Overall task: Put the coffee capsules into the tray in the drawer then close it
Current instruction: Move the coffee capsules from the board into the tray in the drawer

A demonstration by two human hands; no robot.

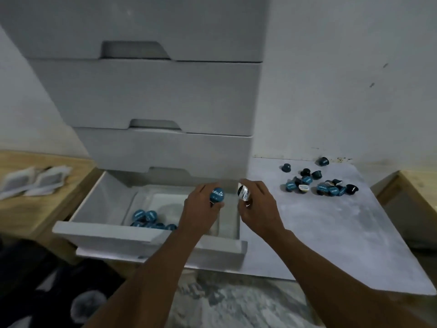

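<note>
The bottom drawer [99, 234] of a white cabinet stands pulled out. Inside it lies a clear tray [142, 197] with several blue-lidded capsules [147, 216] at its near left. My left hand [201, 210] hovers over the tray's right part, gripping a blue-lidded capsule [217, 194]. My right hand [256, 204] is beside it at the drawer's right edge, holding a white-lidded capsule [244, 191]. A pile of several loose capsules [324, 184] lies on the grey board to the right.
Three shut drawers [151, 95] stack above the open one. Flat white sachets [33, 183] lie on the wooden surface at left. The grey board [331, 233] reaches toward me on the right, with a wooden edge [411, 185] beyond it. Dark fabric [47, 292] lies at lower left.
</note>
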